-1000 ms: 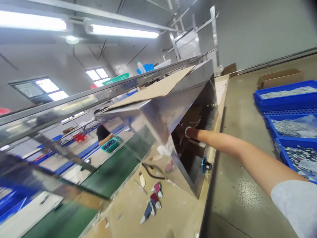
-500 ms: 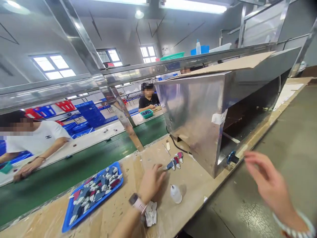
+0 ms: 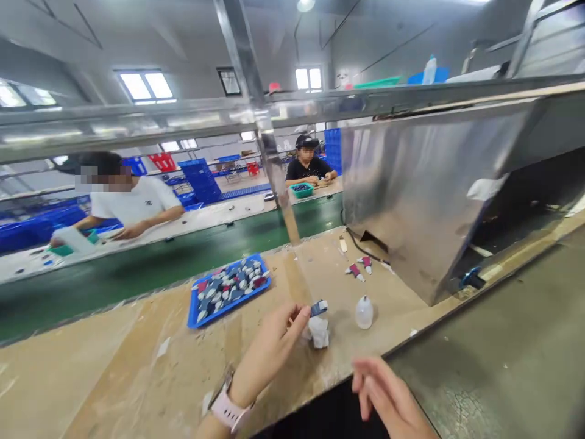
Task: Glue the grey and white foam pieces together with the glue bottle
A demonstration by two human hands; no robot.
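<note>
Between the thumb and fingers of my left hand is a dark blue and white piece, held above a crumpled white tissue. My right hand hovers at the table's front edge, fingers apart and holding nothing. A small clear bottle with a thin tip stands right of the tissue. Farther back lie two maroon and white pieces, one left of the other. A blue tray full of blue, white and maroon pieces sits left of my left hand.
A green conveyor belt runs behind the brown worktable. A large metal box stands at the right. Across the belt sit two people, one in white, one in black.
My left hand has taken a blue and white piece from the small group and drawn it back. My right hand has come in toward the table's front edge. The view has turned left.
</note>
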